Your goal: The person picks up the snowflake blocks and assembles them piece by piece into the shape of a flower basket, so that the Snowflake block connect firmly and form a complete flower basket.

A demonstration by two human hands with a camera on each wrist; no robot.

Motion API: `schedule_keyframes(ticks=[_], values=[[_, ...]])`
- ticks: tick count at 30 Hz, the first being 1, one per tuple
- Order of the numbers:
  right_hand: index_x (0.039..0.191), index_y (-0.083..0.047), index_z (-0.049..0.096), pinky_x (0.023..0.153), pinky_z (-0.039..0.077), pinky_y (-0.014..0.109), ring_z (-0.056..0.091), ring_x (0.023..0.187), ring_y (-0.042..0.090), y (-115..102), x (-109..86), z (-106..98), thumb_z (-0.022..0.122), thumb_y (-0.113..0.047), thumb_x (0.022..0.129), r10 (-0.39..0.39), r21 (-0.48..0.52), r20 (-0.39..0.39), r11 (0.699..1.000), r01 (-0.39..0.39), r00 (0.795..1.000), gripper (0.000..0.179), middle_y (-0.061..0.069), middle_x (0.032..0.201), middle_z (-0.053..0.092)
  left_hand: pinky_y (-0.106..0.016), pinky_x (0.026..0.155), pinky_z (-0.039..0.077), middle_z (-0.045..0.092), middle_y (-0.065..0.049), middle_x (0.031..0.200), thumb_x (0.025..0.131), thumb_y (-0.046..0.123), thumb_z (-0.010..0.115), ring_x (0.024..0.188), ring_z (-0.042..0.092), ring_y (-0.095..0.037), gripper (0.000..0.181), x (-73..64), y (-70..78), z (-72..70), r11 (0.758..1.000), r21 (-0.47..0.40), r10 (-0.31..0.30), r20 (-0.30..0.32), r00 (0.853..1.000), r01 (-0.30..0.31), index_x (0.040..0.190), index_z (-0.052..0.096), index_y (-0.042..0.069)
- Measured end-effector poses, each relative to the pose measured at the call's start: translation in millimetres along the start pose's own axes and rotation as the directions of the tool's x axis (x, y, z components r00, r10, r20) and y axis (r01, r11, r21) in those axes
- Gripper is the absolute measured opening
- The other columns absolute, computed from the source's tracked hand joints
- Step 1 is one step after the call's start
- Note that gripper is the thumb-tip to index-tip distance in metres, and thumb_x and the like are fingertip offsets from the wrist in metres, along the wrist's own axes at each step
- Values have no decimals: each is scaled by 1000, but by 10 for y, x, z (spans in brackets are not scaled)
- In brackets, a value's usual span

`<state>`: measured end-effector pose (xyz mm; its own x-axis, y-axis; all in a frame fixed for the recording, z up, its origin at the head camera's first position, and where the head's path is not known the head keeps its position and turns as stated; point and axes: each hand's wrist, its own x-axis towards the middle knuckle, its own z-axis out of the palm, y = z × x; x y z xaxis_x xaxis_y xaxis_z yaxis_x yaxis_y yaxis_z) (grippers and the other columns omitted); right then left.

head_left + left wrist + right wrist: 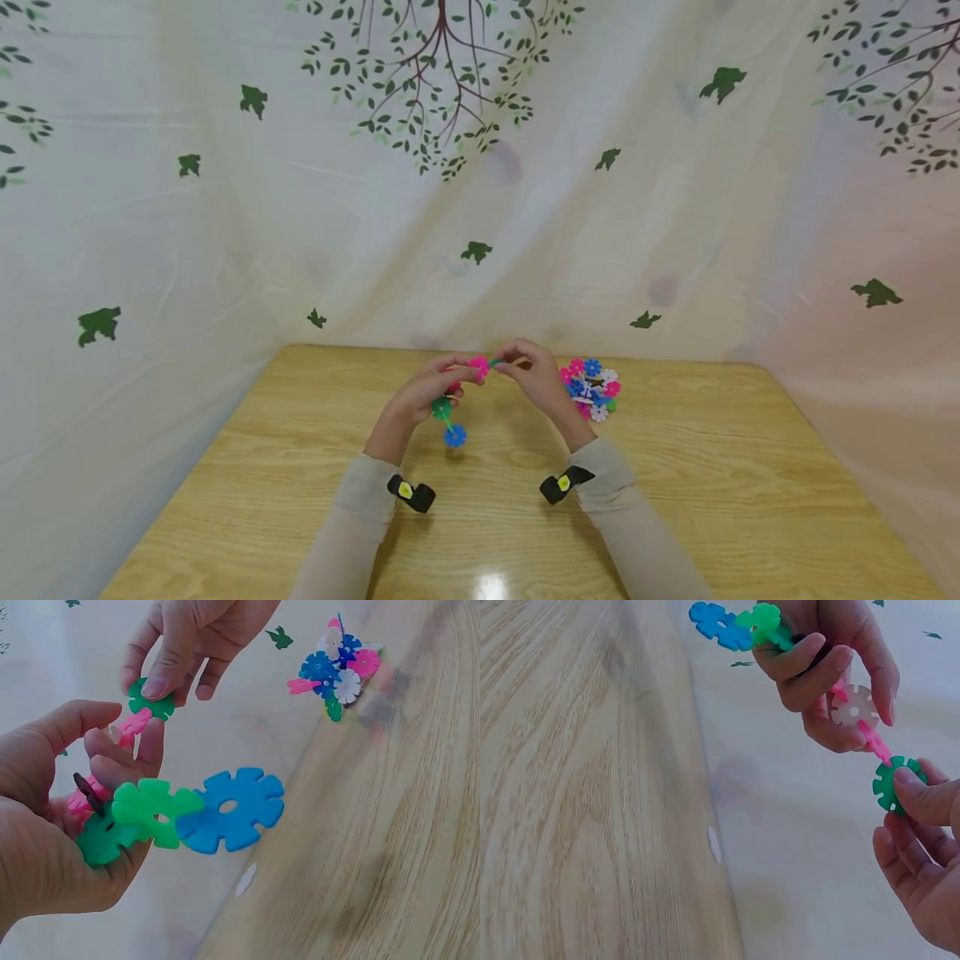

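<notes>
A chain of notched, flower-shaped plastic discs runs through my left hand (425, 390), whose curled fingers grip it. From the palm side hang a dark green disc (107, 834), a light green disc (154, 811) and a blue disc (232, 810). A white disc (854, 709) shows between the left fingers in the right wrist view, with a pink disc (875, 742) slotted into it. My right hand (538, 382) pinches a green disc (898, 784) between thumb and finger, at the pink disc's edge. Part of the chain is hidden in the left palm.
A pile of pink, blue, white and green discs (592, 388) lies on the wooden table (675, 483), right of my right hand. A white disc (715, 845) lies alone near the table edge. Behind the table hangs a pale cloth (375, 250) printed with leaves.
</notes>
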<state>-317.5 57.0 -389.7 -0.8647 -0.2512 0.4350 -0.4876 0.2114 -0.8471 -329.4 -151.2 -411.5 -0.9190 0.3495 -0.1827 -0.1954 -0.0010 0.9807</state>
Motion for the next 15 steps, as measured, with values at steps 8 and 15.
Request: schedule_keyframes(ticks=[8, 15], values=[[94, 11, 74, 70, 55, 23, 66, 83, 39, -17, -30, 61, 73, 10, 86, -109, -41, -102, 994, 105, 989, 8, 26, 90, 69, -16, 48, 37, 66, 3, 95, 101, 19, 63, 57, 43, -5, 11, 14, -5, 62, 1000, 4, 0, -34, 999, 1, 106, 64, 9], [86, 12, 74, 72, 58, 24, 67, 80, 40, 14, -34, 118, 75, 11, 84, -131, 3, -192, 991, 134, 973, 2, 27, 84, 70, -16, 48, 33, 65, 2, 92, 103, 18, 59, 54, 35, -4, 7, -10, 16, 83, 999, -43, 17, 36, 999, -15, 101, 60, 10]])
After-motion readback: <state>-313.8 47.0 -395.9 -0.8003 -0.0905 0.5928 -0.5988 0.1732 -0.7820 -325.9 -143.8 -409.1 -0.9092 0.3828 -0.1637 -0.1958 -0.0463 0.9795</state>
